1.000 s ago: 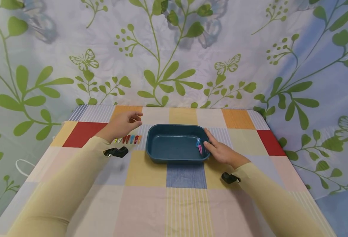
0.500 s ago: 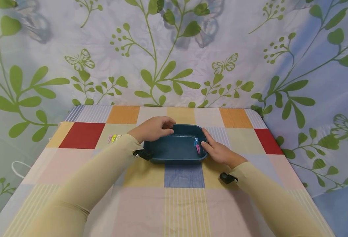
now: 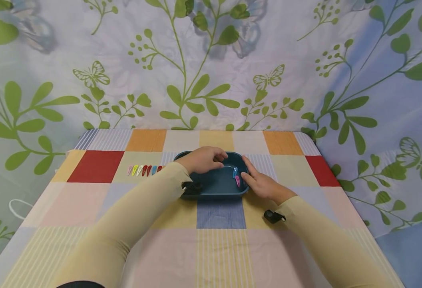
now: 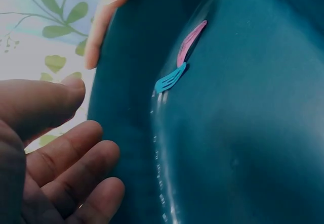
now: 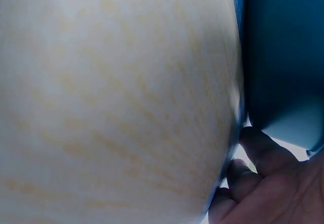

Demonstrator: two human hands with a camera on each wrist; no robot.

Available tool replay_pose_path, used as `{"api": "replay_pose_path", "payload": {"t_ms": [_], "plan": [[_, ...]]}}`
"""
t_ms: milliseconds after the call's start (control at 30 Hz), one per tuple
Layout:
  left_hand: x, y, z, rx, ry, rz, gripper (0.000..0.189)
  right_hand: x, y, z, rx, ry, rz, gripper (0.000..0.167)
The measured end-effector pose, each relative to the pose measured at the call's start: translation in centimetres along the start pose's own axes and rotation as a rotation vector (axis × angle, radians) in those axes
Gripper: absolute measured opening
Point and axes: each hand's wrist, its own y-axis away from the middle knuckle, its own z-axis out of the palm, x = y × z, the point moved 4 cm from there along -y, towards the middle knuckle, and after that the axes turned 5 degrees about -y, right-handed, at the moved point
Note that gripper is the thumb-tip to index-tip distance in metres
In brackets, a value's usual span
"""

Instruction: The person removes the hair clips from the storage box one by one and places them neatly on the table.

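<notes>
A dark teal rectangular tray (image 3: 212, 187) lies on the table. In its right end rest a blue hair clip (image 3: 235, 172) and a pink hair clip (image 3: 237, 181), touching or nearly so. My left hand (image 3: 204, 160) hovers over the tray with loosely bent fingers. Nothing shows between its thumb and fingers in the left wrist view, where the blue clip (image 4: 171, 78) and pink clip (image 4: 191, 43) lie beyond the fingertips. My right hand (image 3: 265, 186) holds the tray's right side, thumb at the rim; the right wrist view shows its fingers (image 5: 266, 153) against the outer wall.
Left of the tray, several hair clips stand in a row, from a pink clip (image 3: 130, 170) through red clips (image 3: 144, 171) to an orange one partly covered by my left sleeve (image 3: 139, 208). A patchwork tablecloth (image 3: 175, 256) covers the table. A leaf-patterned curtain (image 3: 211, 64) hangs behind.
My left hand has moved right, from above the row of clips to over the tray. My right hand keeps its hold on the tray, and both clips inside stay put.
</notes>
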Motion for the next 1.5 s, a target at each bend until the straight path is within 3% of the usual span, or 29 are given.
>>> {"api": "replay_pose_path", "payload": {"t_ms": [567, 967, 1500], "plan": [[-0.3, -3.7, 2.7, -0.03, -0.07, 0.037, 0.043, -0.2, 0.1, 0.2, -0.005, 0.024, 0.01, 0.069], [-0.3, -4.6, 3.4, -0.03, -0.04, 0.049, 0.041, 0.1, -0.1, 0.3, -0.009, 0.036, 0.027, 0.067], [-0.6, -5.6, 5.1, -0.066, -0.129, 0.033, 0.046, 0.2, 0.1, 0.3, 0.004, 0.002, 0.005, 0.067]]}}
